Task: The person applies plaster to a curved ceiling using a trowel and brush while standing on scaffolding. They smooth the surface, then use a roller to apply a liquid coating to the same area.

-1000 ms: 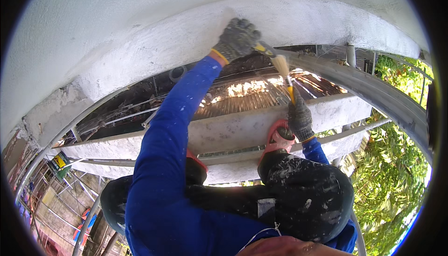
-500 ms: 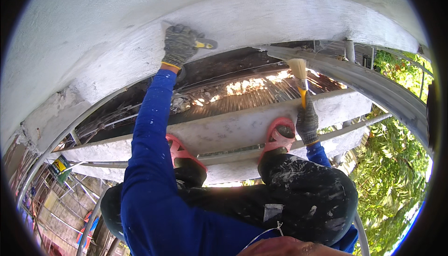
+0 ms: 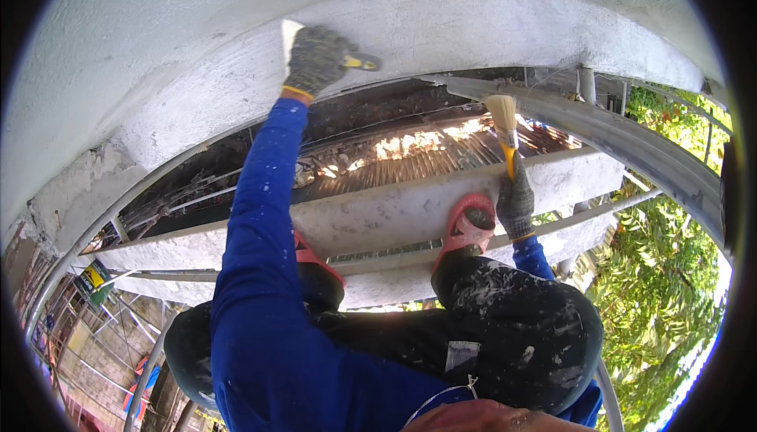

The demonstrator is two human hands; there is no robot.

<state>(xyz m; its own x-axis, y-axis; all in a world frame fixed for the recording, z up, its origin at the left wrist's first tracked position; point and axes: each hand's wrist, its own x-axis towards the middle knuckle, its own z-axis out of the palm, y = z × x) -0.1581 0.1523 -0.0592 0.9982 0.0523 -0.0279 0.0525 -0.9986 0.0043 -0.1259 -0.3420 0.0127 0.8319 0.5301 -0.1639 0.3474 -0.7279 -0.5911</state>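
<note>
In the head view, the left hand (image 3: 317,59) wears a grey knitted glove and is raised up to the white plastered beam (image 3: 473,26). It is clenched around a trowel (image 3: 293,38), whose pale blade lies flat against the beam face, and the yellow and dark handle end sticks out to the right of the glove. The blue sleeve (image 3: 260,219) goes up from the lower edge to this hand.

The right hand (image 3: 516,203), also gloved, is lower and to the right, well apart from the beam. It grasps a paintbrush (image 3: 505,128) by its yellow handle, with the pale bristles pointing up.

Below the hands, the person's feet in red sandals (image 3: 467,227) rest on a light plank (image 3: 378,215). Dark trousers (image 3: 512,314) with white splashes cover the knees. Green trees (image 3: 662,274) are at the right.
</note>
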